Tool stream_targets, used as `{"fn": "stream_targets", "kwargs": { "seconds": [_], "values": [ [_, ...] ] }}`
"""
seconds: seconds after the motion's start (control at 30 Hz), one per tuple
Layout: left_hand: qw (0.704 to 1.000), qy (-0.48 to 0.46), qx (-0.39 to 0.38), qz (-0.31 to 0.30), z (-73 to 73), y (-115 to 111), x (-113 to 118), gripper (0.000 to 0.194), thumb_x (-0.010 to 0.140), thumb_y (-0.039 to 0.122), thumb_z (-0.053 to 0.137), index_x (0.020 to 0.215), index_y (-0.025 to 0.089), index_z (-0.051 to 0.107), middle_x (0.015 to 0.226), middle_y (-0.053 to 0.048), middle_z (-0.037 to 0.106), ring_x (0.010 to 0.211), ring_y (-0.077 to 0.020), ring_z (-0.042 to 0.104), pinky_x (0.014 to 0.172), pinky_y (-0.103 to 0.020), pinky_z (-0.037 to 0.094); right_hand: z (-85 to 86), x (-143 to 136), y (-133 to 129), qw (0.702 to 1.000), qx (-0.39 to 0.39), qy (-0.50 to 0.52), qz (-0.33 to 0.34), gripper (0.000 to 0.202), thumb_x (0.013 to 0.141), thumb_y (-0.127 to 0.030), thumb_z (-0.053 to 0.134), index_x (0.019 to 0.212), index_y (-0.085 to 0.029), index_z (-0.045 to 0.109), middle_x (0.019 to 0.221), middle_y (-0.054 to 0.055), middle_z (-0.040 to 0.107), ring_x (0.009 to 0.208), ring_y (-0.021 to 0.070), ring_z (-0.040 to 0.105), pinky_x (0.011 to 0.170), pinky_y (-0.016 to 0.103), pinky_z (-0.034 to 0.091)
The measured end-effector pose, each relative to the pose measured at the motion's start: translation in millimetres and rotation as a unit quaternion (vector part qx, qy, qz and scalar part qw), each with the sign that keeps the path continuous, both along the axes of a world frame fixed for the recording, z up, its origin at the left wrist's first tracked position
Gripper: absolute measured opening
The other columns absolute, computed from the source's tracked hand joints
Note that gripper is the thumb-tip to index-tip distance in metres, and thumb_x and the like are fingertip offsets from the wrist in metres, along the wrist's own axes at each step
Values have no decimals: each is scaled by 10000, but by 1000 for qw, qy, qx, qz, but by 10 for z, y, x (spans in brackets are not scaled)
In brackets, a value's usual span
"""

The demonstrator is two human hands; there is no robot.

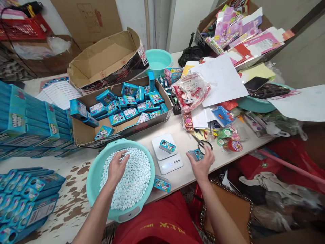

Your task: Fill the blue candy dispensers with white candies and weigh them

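Note:
My left hand is over the white candies in a turquoise basin, fingers apart; no object shows in it. To the right, a small blue tin lies on a white digital scale. My right hand is beside another blue tin, with thumb and fingers spread around it; whether they touch it is hard to tell. One more blue tin lies between the basin and the table's front edge.
Behind the basin stands a cardboard tray of blue boxes. Stacked blue boxes fill the left. Black scissors, a plastic bag, papers and small packets clutter the right side.

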State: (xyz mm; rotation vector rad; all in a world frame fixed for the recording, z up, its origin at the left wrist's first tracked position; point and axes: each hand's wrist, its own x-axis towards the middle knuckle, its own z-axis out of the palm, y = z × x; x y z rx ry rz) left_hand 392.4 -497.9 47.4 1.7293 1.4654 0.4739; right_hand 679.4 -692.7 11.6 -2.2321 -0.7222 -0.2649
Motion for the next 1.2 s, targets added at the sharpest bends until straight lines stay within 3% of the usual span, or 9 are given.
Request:
{"fn": "stream_targets", "kwargs": {
  "seconds": [0.1,0.23,0.37,0.53,0.8,0.9,1.0,1.1,1.2],
  "values": [
    [1000,-9,-8,16,6,3,63,411,741,506,527,969,182,638,1073,-94,628,910,-229,622,796,-362,505,-159,189,-270,992,-26,103,-69,743,561,-633,693,1080,-122,543,1090,189,548,1108,376,452,942,579,308],
    [1000,-18,-13,2,49,19,193,377,751,490,528,948,189,640,1035,-81,653,899,-224,628,819,-359,495,-257,252,-379,979,-25,188,-73,463,605,-560,676,820,-162,581,750,55,568,784,272,559,766,501,440],
    [1000,-22,0,-22,116,45,354,360,756,474,530,942,187,640,985,-72,670,869,-219,630,815,-357,494,-119,204,-394,967,8,231,-111,453,572,-496,729,842,-158,596,765,46,583,741,242,562,755,469,451],
    [996,-41,24,-77,169,51,638,325,778,420,519,973,182,623,1009,-72,651,851,-198,622,795,-345,495,70,156,-440,961,36,255,-98,466,573,-471,741,888,-154,611,794,45,603,737,226,574,754,444,460],
    [971,-46,69,-225,262,25,1161,346,807,299,504,1136,203,551,1146,-81,573,994,-209,571,840,-356,468,150,102,-463,962,39,256,-89,467,574,-487,733,870,-149,605,776,50,612,710,217,574,712,415,472],
    [933,-11,128,-337,162,-35,1370,484,754,301,604,1221,232,500,1280,-92,490,1189,-264,444,976,-421,381,172,65,-436,964,37,250,-79,468,577,-501,727,864,-153,602,769,46,608,701,211,568,697,403,473],
    [890,56,136,-431,12,-106,1563,445,729,257,647,1160,260,539,1236,-86,510,1179,-279,443,955,-418,383,176,-2,-334,967,46,247,-47,466,586,-506,726,868,-156,602,773,36,597,705,203,564,685,388,479],
    [908,93,113,-394,6,-110,1564,289,774,259,604,1060,233,571,1059,-73,574,1002,-243,546,834,-351,436,158,-101,-120,967,60,249,15,448,606,-493,729,880,-160,607,798,26,588,727,188,569,696,361,483],
    [957,47,146,-246,268,-36,1179,346,784,362,598,1089,206,543,1045,-67,577,944,-219,563,790,-312,441,105,-217,183,964,55,241,98,409,634,-484,723,876,-173,616,815,18,583,747,177,568,707,331,474]
  ]
}}
